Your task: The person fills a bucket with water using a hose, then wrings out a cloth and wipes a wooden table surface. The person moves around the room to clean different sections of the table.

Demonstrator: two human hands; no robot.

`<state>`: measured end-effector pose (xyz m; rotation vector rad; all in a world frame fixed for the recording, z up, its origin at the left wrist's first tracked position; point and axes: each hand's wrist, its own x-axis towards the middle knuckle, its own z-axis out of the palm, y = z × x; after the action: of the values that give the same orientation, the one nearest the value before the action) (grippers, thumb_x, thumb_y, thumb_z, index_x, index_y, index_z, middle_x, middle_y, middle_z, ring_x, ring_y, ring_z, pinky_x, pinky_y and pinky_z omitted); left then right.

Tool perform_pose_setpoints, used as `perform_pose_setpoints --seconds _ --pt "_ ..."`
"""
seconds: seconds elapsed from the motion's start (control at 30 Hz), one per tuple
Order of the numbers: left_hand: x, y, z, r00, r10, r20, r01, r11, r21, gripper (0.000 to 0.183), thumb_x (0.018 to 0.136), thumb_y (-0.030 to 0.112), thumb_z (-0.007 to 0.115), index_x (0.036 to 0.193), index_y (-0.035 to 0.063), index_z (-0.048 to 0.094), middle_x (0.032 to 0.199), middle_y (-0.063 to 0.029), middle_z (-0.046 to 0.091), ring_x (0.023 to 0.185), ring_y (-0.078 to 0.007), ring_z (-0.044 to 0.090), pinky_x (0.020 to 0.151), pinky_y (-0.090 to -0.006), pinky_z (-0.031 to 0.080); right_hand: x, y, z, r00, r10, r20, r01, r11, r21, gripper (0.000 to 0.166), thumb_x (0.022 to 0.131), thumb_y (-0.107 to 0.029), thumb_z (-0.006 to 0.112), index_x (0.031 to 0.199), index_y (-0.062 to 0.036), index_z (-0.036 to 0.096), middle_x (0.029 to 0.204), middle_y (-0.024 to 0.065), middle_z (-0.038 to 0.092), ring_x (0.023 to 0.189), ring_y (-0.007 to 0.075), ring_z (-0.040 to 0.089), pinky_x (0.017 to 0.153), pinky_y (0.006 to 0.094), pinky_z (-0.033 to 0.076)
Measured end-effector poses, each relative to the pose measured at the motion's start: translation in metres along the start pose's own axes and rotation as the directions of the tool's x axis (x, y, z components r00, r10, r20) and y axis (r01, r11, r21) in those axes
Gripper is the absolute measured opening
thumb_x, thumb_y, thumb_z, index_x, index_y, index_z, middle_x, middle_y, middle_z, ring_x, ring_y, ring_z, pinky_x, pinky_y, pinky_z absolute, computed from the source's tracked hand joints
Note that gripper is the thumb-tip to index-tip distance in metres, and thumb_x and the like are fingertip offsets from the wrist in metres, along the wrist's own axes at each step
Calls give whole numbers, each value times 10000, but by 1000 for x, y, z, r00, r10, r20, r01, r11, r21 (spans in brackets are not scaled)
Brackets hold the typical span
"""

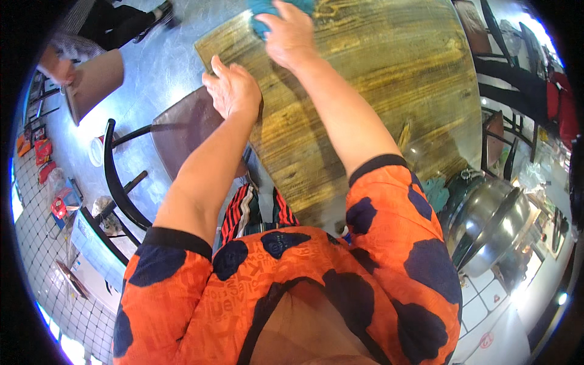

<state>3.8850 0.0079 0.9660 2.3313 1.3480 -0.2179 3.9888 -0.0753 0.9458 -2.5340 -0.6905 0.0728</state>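
Note:
My right hand (292, 41) presses a teal cloth (261, 25) onto the wood-grain table (392, 86), near its far left corner. The cloth is cut off by the upper rim of the view. Beside the table's left edge is my left hand (235, 91), fingers apart and holding nothing. Whether it touches the edge cannot be told. Below that hand, a chair with a brown seat (182, 127) and a black curved frame stands close to the table. The tabletop looks shiny, with wet-looking streaks.
Large steel bowls (495, 219) stand at the near right, with a teal cloth (435, 194) beside them. At the upper left another person's hand (61, 70) touches a brown chair part (98, 84). Someone in dark trousers (515, 84) is on the right. A white container (96, 150) sits on the floor.

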Motion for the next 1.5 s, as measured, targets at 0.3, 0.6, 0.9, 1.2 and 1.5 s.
perform_pose_setpoints --seconds 0.3,0.6,0.9,1.2,1.5 --pt "17 -117 38 998 8 -69 -54 725 -687 450 948 336 411 1303 64 456 1194 -229 573 1028 -382 588 874 -431 455 -113 -90 28 975 -161 152 161 987 15 353 748 -72 634 1055 -243 670 1350 72 484 1266 303 415 1020 442 331" --pt "-58 -460 -50 795 183 579 91 907 -411 336 950 262 498 1204 47 551 916 -54 631 683 -99 572 588 -248 473 -346 -201 -54 973 228 37 -220 964 -151 436 702 -74 691 1119 -176 615 1314 179 461 1215 370 433 1003 446 353" --pt "-95 -540 -93 780 -3 626 289 889 -355 359 955 263 465 1244 62 531 991 -62 644 739 -131 625 599 -266 471 -525 -209 -76 777 624 -89 -623 741 -251 465 816 -84 631 1261 -71 497 1380 296 318 1239 475 348 1031 500 304" --pt "-132 -570 -124 763 -29 646 360 850 -386 397 962 287 456 1279 52 496 1011 -68 631 768 -142 629 611 -253 482 -443 -125 -80 794 571 -206 -607 730 -315 410 852 -139 602 1245 -61 514 1357 306 341 1243 460 347 1042 491 305" --pt "-108 -512 -154 827 45 561 221 890 -398 382 946 257 482 1257 35 503 1068 -67 632 844 -143 631 645 -259 471 -590 -189 -116 716 685 -131 -692 674 -259 483 807 -60 627 1269 -105 494 1388 294 307 1260 466 331 1042 493 303"
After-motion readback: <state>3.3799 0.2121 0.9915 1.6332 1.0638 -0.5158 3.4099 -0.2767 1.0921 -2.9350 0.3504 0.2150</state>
